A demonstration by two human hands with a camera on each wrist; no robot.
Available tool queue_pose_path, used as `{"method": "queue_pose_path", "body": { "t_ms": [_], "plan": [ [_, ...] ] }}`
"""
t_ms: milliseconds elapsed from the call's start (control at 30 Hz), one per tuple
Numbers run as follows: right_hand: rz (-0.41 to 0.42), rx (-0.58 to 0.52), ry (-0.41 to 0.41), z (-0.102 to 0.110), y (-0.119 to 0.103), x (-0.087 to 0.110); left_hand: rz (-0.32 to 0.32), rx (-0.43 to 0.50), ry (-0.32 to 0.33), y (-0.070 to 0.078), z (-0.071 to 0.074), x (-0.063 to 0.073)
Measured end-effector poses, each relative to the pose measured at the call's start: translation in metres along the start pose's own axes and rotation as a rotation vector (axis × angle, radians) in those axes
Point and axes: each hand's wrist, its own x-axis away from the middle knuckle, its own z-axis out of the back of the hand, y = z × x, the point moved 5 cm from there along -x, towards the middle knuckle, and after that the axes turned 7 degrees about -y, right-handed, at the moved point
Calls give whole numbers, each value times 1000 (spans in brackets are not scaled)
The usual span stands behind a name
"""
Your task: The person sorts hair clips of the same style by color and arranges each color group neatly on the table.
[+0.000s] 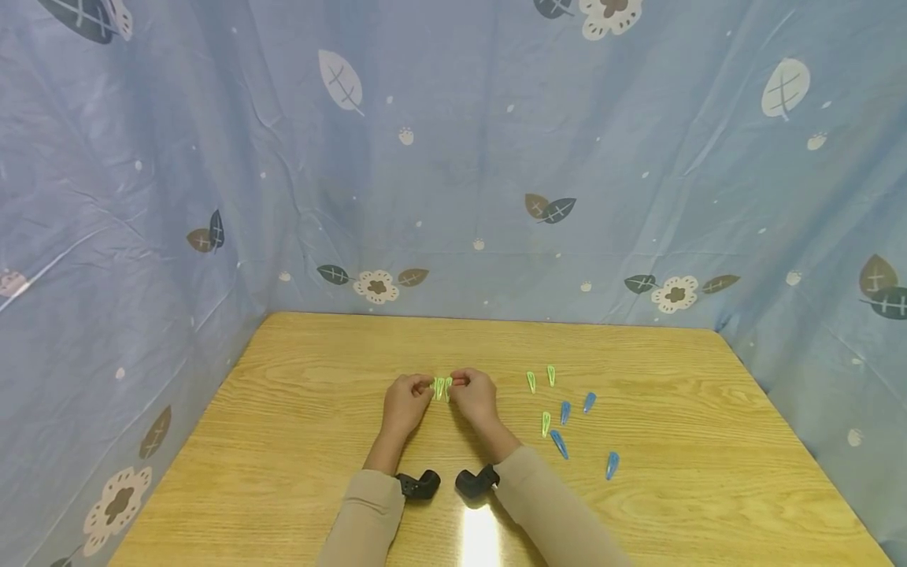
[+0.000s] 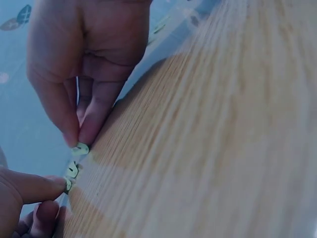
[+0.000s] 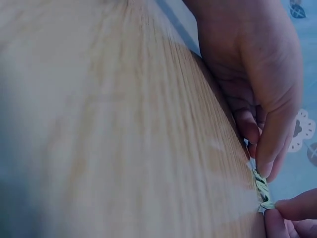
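Three green snap hair clips (image 1: 440,388) are lined up between the left hand (image 1: 407,402) and the right hand (image 1: 475,396), well in from the far edge of the wooden table (image 1: 283,425) — likely light, stiff and smooth enough to skid, so probably best pinched by their rims. The right hand has the rightmost clip (image 2: 80,148) in a nearly closed pinch; the left hand touches the leftmost clip (image 2: 68,185), though whether it pinches I cannot tell. Fingers partly hide both end clips, the wrist views blur the row, and the table's near edge is cut off
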Motion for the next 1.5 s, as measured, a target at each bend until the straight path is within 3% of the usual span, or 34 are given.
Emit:
{"method": "queue_pose_path", "body": {
  "t_ms": [200,533,867,1033,1233,1500],
  "plan": [
    [-1,113,35,-3,-9,-1,4,7,-1,0,0,-1],
    [-6,206,47,-4,-21,3,8,-4,9,-2,0,-1],
    [21,222,59,-4,-18,4,5,-11,6,-3,-1,-1],
    [36,170,60,-2,-15,5,-5,-11,7,-3,0,-2],
    [48,20,66,0,-4,9,-8,-7,5,-3,0,-2],
    [50,-135,1,4,8,16,6,-3,2,-3,0,-2]
  ]
}}
